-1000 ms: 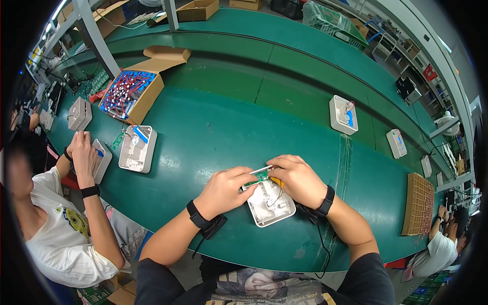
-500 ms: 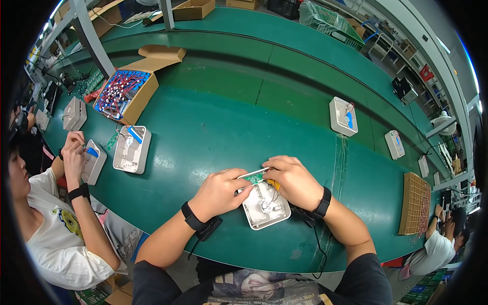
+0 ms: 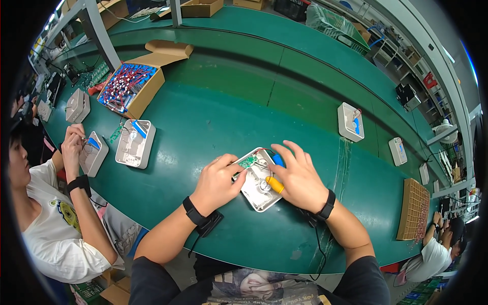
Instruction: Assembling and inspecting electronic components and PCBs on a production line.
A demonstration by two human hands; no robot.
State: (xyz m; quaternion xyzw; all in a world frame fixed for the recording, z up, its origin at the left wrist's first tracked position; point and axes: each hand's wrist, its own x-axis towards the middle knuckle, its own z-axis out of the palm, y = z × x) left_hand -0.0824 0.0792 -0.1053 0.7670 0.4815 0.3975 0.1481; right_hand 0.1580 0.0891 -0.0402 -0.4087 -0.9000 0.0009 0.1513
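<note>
An open white plastic case (image 3: 257, 202) lies on the green bench in front of me. A small green circuit board (image 3: 248, 161) sits at its far left corner, with thin wires beside it. My left hand (image 3: 217, 179) grips the case's left rim between thumb and fingers. My right hand (image 3: 301, 178) reaches over the right side, its upper fingers spread near a blue battery (image 3: 277, 160) at the case's far right. A yellow tool handle (image 3: 275, 184) sticks out from under the right thumb, tucked in that hand; its kind is hidden.
A cardboard box (image 3: 148, 91) of wired blue batteries stands at the far left. Beside it is another white case (image 3: 136, 145). To my left a person (image 3: 56, 213) works on a case. More cases (image 3: 351, 122) stand at right, near a cardboard grid tray (image 3: 408, 209).
The case has shifted slightly away from me. My right hand has lifted and spread its fingers, uncovering the blue battery. More of the yellow handle and board show.
</note>
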